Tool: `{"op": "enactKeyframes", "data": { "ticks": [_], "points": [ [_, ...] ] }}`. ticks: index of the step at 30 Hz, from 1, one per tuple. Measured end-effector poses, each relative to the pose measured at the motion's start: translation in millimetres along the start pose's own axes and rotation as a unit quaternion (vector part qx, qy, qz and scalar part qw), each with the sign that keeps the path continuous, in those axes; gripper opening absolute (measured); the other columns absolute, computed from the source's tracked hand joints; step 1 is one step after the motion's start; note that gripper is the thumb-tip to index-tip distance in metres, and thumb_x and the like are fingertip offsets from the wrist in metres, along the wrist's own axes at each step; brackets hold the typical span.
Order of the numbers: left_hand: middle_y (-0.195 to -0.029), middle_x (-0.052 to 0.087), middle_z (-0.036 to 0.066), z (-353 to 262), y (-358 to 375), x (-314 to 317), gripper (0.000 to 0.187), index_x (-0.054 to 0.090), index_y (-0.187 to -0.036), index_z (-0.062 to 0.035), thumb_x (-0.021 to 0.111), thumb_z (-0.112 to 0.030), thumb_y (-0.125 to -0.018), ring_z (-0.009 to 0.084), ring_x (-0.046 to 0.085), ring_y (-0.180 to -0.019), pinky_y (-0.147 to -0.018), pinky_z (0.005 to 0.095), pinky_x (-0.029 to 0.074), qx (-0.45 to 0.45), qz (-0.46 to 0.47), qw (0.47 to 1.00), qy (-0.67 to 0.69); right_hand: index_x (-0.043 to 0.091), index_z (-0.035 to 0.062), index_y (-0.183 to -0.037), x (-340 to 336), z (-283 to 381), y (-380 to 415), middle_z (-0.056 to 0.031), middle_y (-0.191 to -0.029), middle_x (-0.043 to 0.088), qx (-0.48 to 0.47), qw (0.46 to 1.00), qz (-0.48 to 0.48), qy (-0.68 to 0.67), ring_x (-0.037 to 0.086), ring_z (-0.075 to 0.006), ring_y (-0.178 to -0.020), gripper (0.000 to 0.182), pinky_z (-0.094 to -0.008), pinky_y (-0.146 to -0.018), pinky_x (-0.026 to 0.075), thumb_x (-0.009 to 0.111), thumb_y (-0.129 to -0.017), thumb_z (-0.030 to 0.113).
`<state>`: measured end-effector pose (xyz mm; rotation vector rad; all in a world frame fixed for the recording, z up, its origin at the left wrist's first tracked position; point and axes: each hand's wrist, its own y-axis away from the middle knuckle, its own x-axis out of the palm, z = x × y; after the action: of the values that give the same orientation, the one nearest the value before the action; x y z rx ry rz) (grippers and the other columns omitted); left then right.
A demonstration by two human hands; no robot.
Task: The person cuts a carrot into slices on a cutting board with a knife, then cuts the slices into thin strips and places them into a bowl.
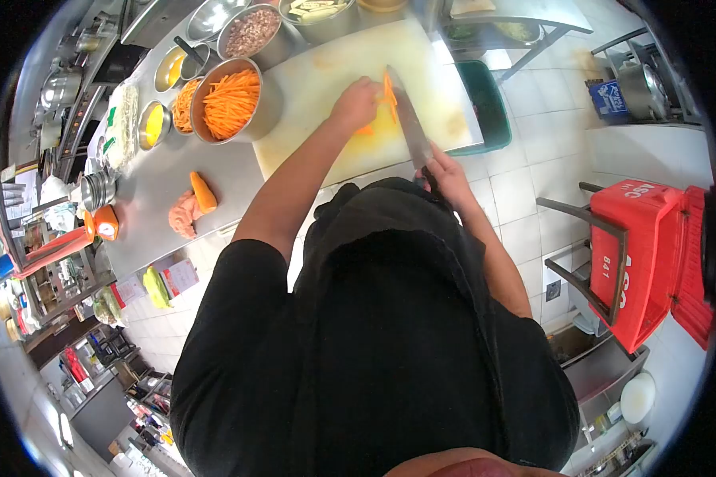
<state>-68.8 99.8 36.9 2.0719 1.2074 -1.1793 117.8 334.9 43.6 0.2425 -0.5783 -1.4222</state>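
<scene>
My right hand (447,176) is wrapped round the dark handle of a large knife (410,123), whose blade points away over the white cutting board (318,87). Beside the blade's far part lie thin orange carrot pieces (391,99). My left hand (358,103) is bent closed at the left of these pieces; what its fingers hold, if anything, is hidden. Another small orange piece (364,130) rests on the board below that hand.
Left of the board stand a metal pot of carrot strips (231,103), a pot of chopped reddish food (250,33) and a bowl of yellow liquid (153,126). A carrot piece (203,192) lies on the steel table (143,230). A green bin (489,111) stands right of the board.
</scene>
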Motion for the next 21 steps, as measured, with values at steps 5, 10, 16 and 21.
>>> {"op": "enactKeyframes", "data": {
  "ticks": [5, 10, 16, 21],
  "points": [
    [-0.112, 0.065, 0.013, -3, -4, 15, 0.035, 0.072, -0.119, -0.0104, 0.064, -0.002, -0.086, 0.0355, 0.064, -0.111, -0.096, 0.0434, 0.053, 0.005, -0.049, 0.999, 0.006, 0.044, 0.0153, -0.161, 11, -2, -10, -0.006, -0.092, 0.068, -0.005, 0.999, 0.009, 0.046, 0.06, -0.0109, -0.069, 0.051, -0.0257, -0.061, 0.051, 0.051, -0.11, 0.016],
    [-0.109, 0.066, 0.013, -4, -2, 13, 0.03, 0.074, -0.113, -0.011, 0.063, -0.002, -0.087, 0.0354, 0.066, -0.106, -0.092, 0.0443, 0.055, -0.013, -0.078, 0.996, 0.029, 0.047, 0.0137, -0.159, 20, -3, -19, -0.0084, -0.097, 0.07, -0.015, 0.999, 0.028, -0.029, 0.062, -0.0116, -0.068, 0.05, -0.0275, -0.059, 0.053, 0.052, -0.11, 0.017],
    [-0.107, 0.067, 0.014, -5, 8, -21, 0.024, 0.075, -0.111, -0.0103, 0.061, -0.006, -0.093, 0.0359, 0.067, -0.104, -0.091, 0.0443, 0.055, -0.022, -0.121, 0.992, 0.014, 0.048, 0.0098, -0.157, 37, 39, -13, -0.0088, -0.092, 0.068, 0.022, 0.997, 0.066, -0.029, 0.06, -0.014, -0.06, 0.049, -0.0283, -0.054, 0.051, 0.053, -0.111, 0.022],
    [-0.106, 0.069, 0.019, 12, 24, -103, 0.028, 0.074, -0.112, -0.0069, 0.058, -0.004, -0.09, 0.0384, 0.066, -0.104, -0.091, 0.0478, 0.054, -0.004, -0.239, 0.971, -0.005, 0.049, 0.0149, -0.158, 86, 113, -21, -0.0068, -0.09, 0.067, -0.028, 0.989, 0.128, 0.067, 0.059, -0.0132, -0.057, 0.047, -0.0284, -0.053, 0.051, 0.05, -0.111, 0.019]
  ]
}}
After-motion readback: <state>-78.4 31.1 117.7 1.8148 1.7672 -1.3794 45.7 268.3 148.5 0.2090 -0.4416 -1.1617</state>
